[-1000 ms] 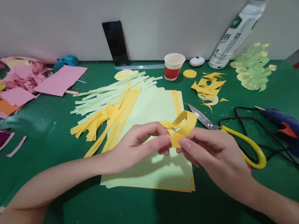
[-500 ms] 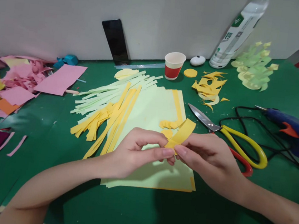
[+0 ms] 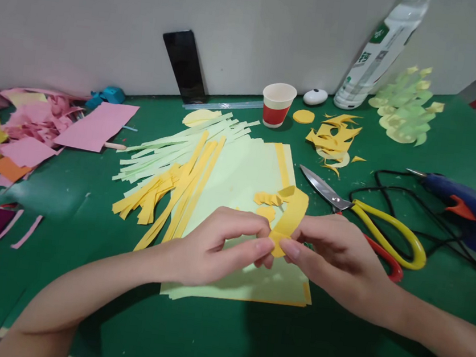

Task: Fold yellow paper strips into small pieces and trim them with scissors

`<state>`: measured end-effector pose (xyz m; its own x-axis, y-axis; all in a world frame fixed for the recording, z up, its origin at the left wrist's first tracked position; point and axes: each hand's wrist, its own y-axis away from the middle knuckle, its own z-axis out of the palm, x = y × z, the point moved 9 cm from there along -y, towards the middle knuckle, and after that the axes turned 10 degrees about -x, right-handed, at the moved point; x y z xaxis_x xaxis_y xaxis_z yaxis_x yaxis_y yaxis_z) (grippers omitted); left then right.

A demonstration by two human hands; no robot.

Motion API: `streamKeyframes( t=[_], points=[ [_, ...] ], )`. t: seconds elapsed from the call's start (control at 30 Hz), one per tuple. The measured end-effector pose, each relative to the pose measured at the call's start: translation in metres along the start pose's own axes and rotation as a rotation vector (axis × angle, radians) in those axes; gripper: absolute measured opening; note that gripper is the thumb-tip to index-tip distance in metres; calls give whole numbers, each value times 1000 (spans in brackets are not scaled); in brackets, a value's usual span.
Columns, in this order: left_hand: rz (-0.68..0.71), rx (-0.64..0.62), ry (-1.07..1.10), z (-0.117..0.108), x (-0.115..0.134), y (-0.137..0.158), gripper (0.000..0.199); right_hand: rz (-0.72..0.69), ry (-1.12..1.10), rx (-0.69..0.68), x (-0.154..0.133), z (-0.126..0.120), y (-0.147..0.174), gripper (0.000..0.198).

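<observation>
Between my two hands is a yellow paper strip point(image 3: 295, 211), its upper part curling over and its lower end pinched by both. My left hand point(image 3: 230, 246) grips it from the left with thumb and fingertips. From the right, my right hand point(image 3: 332, 258) pinches the same end, its thumb close to the left one. Beneath them lies a stack of pale green paper sheets point(image 3: 238, 178). Small yellow paper pieces point(image 3: 266, 199) rest on the stack just behind the strip. Long yellow strips point(image 3: 194, 185) lie along the stack's left side.
Scissors point(image 3: 334, 198) lie open right of the stack, near a blue glue gun point(image 3: 467, 204) and its black cord. Behind stand a paper cup point(image 3: 278, 106), a bottle point(image 3: 376, 57) and a phone point(image 3: 185, 66). Pink paper scraps point(image 3: 42, 122) are heaped at left.
The yellow strip's upper part now bends over into a rounder curl, and more of its lower end shows between my thumbs. My hands have shifted only slightly.
</observation>
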<state>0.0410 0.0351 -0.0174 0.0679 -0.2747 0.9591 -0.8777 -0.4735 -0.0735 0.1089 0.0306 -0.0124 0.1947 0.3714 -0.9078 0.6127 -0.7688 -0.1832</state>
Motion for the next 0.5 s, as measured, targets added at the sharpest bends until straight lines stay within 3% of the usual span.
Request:
streamKeyframes(
  t=[0.1,0.17,0.23,0.5],
  points=[
    [33,50,-123,-4,6,1,29,-17,-4,48,0,-2,2,17],
    [37,71,-113,-6,6,1,29,-36,-25,108,0,-6,4,6],
    [15,87,-78,-7,4,1,29,-80,23,180,-4,-12,7,7],
    [-160,119,237,-7,-16,5,31,-329,565,244,-39,-9,13,22]
  ],
)
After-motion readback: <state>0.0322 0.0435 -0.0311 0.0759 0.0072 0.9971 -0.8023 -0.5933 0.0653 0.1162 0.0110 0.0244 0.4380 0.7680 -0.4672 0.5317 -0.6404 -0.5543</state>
